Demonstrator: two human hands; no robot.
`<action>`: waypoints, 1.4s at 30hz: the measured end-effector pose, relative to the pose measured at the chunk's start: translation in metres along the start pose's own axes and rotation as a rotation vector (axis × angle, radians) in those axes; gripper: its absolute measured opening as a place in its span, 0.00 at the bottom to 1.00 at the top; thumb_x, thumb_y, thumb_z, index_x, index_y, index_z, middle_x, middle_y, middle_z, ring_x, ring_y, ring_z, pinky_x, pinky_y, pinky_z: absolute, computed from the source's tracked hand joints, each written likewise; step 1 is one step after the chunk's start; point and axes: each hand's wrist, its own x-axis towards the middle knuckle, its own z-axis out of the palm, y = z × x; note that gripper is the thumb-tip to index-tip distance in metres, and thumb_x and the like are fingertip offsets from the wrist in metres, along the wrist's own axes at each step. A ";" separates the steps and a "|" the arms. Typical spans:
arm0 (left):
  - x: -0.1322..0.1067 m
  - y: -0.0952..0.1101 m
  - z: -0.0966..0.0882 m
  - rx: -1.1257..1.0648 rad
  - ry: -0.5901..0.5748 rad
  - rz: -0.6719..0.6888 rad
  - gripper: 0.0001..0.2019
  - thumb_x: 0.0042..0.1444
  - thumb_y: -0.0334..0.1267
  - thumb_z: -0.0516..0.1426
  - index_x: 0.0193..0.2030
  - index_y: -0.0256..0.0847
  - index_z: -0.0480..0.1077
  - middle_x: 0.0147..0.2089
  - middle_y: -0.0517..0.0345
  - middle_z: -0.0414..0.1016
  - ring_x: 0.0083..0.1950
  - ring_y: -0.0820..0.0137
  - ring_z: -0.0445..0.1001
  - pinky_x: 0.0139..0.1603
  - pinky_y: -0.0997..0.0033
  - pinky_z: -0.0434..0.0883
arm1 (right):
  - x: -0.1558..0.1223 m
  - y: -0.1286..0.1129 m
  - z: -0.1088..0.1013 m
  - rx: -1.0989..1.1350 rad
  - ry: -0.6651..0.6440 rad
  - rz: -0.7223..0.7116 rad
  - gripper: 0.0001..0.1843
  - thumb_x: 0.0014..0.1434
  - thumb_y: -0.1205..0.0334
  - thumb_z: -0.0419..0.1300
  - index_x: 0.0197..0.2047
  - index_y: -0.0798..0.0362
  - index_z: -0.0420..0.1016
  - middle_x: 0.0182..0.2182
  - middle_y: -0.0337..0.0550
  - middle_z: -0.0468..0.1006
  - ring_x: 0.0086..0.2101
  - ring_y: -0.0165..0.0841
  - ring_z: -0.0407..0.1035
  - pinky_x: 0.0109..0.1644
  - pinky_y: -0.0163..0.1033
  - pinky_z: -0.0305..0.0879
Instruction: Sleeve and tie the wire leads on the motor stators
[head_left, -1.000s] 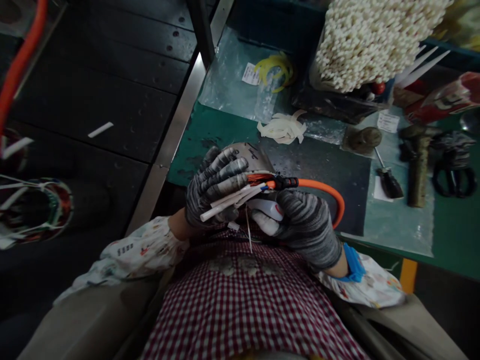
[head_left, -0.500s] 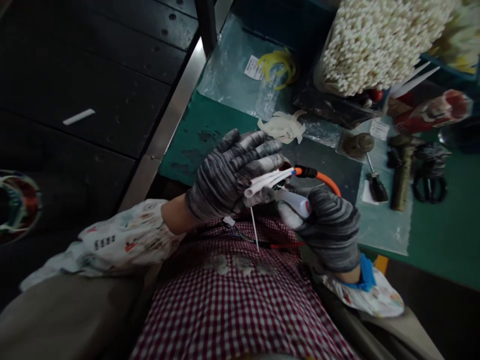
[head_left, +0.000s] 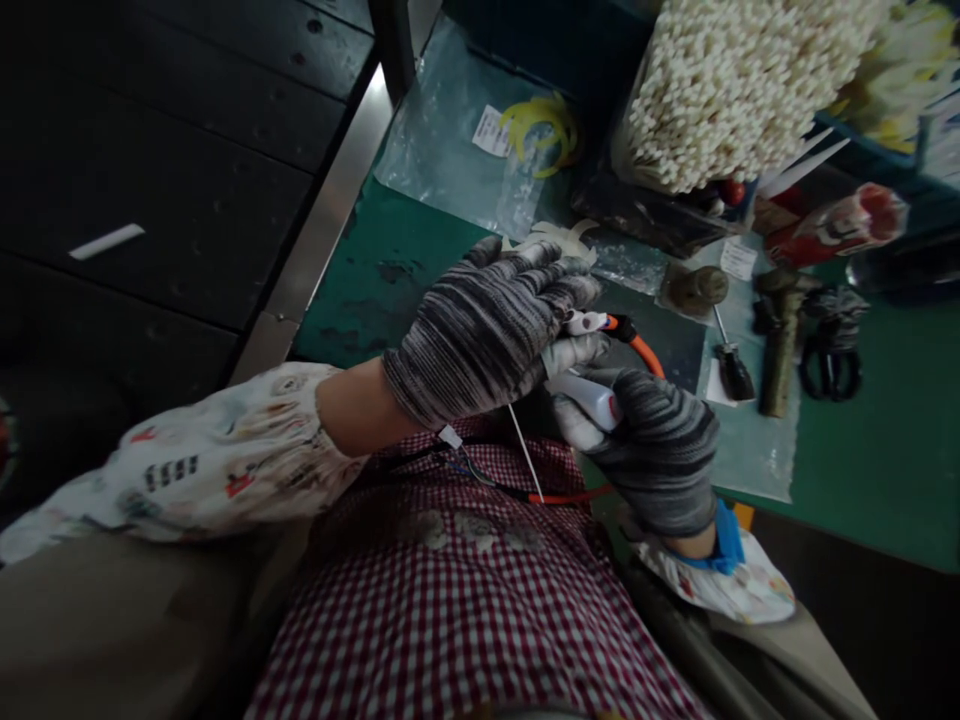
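My left hand, in a grey striped glove, is closed around the white sleeves at the end of an orange cable. Most of the sleeves are hidden under its fingers. Close beside it, my right hand, gloved alike, grips a white, smooth handle-like piece with a red end; its kind is not clear. A thin white strand hangs below the left hand. A second cable, orange with a small white connector near its wires, lies across the checked apron.
On the green bench lie a hammer, a screwdriver, black-handled scissors and yellow strips on plastic bags. A large bundle of white tubes stands behind. A metal edge runs along the left.
My left hand has slid right and forward along the white sleeves, covering most of them. My right hand keeps its grip on the white piece. The camera view has shifted slightly.
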 end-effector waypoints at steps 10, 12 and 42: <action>0.023 -0.003 0.004 0.139 -0.128 0.113 0.19 0.72 0.57 0.57 0.60 0.51 0.77 0.58 0.57 0.83 0.58 0.50 0.84 0.64 0.43 0.79 | 0.009 0.004 -0.004 0.136 -0.060 0.008 0.11 0.68 0.58 0.68 0.52 0.48 0.85 0.43 0.49 0.88 0.50 0.46 0.84 0.54 0.46 0.83; 0.026 -0.004 0.010 0.161 -0.118 0.116 0.19 0.73 0.58 0.56 0.59 0.50 0.77 0.55 0.56 0.84 0.56 0.50 0.85 0.62 0.44 0.79 | 0.010 0.007 -0.003 0.134 -0.054 0.009 0.10 0.67 0.57 0.68 0.50 0.47 0.85 0.43 0.47 0.88 0.49 0.45 0.84 0.53 0.45 0.83; 0.081 0.045 0.001 0.383 -0.538 -0.253 0.22 0.77 0.46 0.49 0.68 0.42 0.74 0.63 0.46 0.81 0.64 0.52 0.79 0.64 0.58 0.73 | -0.002 0.041 0.012 -0.156 0.120 -0.093 0.10 0.69 0.54 0.67 0.49 0.49 0.82 0.33 0.41 0.82 0.32 0.36 0.75 0.33 0.39 0.64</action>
